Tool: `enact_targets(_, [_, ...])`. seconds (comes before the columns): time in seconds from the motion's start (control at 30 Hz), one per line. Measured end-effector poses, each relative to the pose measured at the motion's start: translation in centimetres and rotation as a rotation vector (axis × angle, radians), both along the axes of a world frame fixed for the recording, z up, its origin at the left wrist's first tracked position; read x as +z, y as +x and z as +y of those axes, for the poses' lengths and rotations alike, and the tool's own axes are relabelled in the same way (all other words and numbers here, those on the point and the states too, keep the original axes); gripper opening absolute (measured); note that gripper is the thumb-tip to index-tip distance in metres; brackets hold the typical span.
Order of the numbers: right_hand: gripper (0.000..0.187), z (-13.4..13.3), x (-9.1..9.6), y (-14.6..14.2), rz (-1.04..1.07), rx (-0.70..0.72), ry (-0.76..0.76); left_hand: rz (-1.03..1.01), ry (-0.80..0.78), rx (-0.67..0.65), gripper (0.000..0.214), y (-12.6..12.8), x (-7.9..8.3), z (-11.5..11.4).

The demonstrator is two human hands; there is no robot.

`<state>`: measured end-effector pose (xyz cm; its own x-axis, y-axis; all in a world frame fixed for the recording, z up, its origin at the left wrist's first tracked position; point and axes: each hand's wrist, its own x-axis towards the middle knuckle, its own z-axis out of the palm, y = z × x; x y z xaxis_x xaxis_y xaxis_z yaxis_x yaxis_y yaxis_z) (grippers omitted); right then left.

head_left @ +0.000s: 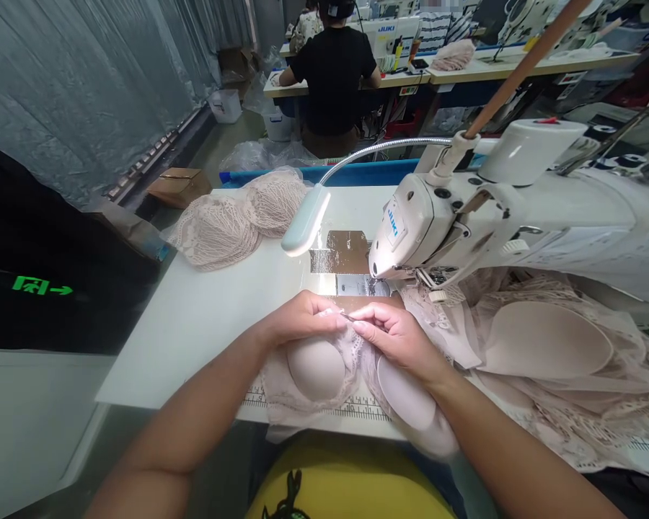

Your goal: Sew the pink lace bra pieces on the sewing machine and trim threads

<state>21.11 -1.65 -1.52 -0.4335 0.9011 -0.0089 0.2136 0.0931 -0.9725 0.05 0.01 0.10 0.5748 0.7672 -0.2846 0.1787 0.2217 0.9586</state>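
Observation:
A pale pink lace bra (316, 371) with padded cups lies at the near edge of the white table (205, 317), cups facing up. My left hand (303, 317) and my right hand (392, 331) meet over its centre, both pinching the lace edge between the two cups. A thin dark thing, maybe a small tool or thread, shows between the fingertips. The hands sit just in front of the needle area of a white Juki sewing machine (438, 223).
A pile of lace bras (552, 353) lies under the machine arm on the right. Finished lace cups (232, 220) are stacked at the far left. A gooseneck lamp (308, 220) shines over the needle plate. Another person (332, 72) sits at a machine beyond.

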Motion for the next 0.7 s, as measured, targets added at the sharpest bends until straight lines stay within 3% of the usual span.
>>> enact_targets(0.27, [0.021, 0.2, 0.2, 0.0, -0.038, 0.045, -0.009, 0.014, -0.043, 0.019, 0.024, -0.3, -0.6, 0.1])
enact_targets(0.53, [0.017, 0.1, 0.3, -1.0, -0.061, 0.029, 0.038, -0.015, -0.018, -0.057, 0.027, 0.2, -0.5, 0.2])
enact_targets(0.7, [0.022, 0.3, 0.0, -1.1, 0.029, -0.074, -0.051, 0.027, -0.023, -0.04, 0.023, 0.2, -0.3, 0.1])
